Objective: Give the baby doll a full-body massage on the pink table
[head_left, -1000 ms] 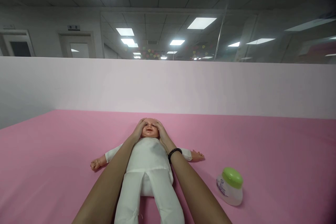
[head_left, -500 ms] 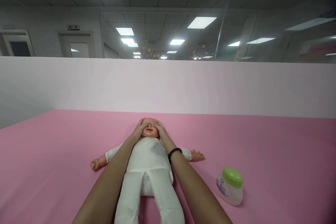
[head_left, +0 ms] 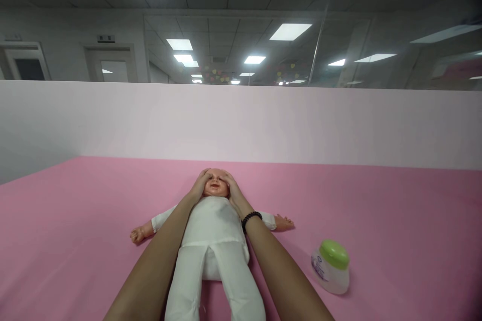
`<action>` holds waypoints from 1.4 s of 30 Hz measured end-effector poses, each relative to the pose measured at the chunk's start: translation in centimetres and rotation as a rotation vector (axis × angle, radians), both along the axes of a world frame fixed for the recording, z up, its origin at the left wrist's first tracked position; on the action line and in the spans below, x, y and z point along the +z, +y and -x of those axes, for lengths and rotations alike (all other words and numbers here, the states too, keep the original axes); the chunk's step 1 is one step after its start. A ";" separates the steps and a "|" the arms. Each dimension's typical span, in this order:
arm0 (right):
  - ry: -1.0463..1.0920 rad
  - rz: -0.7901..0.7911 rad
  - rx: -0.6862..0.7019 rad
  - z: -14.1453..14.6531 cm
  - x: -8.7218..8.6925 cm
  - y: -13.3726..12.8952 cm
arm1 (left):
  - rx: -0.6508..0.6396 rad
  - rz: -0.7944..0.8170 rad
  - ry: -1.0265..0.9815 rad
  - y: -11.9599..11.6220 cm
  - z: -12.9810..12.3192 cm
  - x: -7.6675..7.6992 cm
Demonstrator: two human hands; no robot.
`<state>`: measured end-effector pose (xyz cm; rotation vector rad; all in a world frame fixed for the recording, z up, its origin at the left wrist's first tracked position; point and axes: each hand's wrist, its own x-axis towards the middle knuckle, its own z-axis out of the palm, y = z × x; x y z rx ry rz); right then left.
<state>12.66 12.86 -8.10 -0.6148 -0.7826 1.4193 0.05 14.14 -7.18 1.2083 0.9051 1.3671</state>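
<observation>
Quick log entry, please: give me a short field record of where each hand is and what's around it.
Left hand: cupped on one side of the baby doll's head
Right hand: cupped on the head's other side
Right wrist: black bead bracelet
Doll: on its back, white cloth body, arms spread
Nearby: green-lidded plastic jar, right of the doll, lid on
Surface: pink-covered surface

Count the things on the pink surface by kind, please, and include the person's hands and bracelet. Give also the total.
Baby doll: 1
Plastic jar with a green lid: 1
Hands, the left hand and the right hand: 2
Black beaded bracelet: 1
Total: 5
</observation>
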 end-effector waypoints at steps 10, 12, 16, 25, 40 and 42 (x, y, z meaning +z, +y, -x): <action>-0.091 -0.012 -0.052 0.0 0.1 -0.2 | -0.050 0.018 0.018 -0.1 0.6 -0.3; -0.096 -0.014 -0.074 0.0 -0.2 0.0 | -0.038 0.031 0.021 -0.3 0.5 0.0; -0.081 -0.017 -0.074 0.1 -0.7 0.9 | -0.008 0.042 0.001 -0.6 0.1 0.6; -0.057 0.000 -0.059 0.0 -0.2 0.4 | -0.040 0.034 -0.012 -1.0 0.1 0.8; -0.049 0.009 -0.115 0.1 -1.1 1.7 | -0.012 0.049 -0.021 -1.2 -0.1 1.2; -0.049 -0.007 -0.101 0.1 -0.9 1.5 | -0.019 0.044 -0.022 -1.3 0.0 1.2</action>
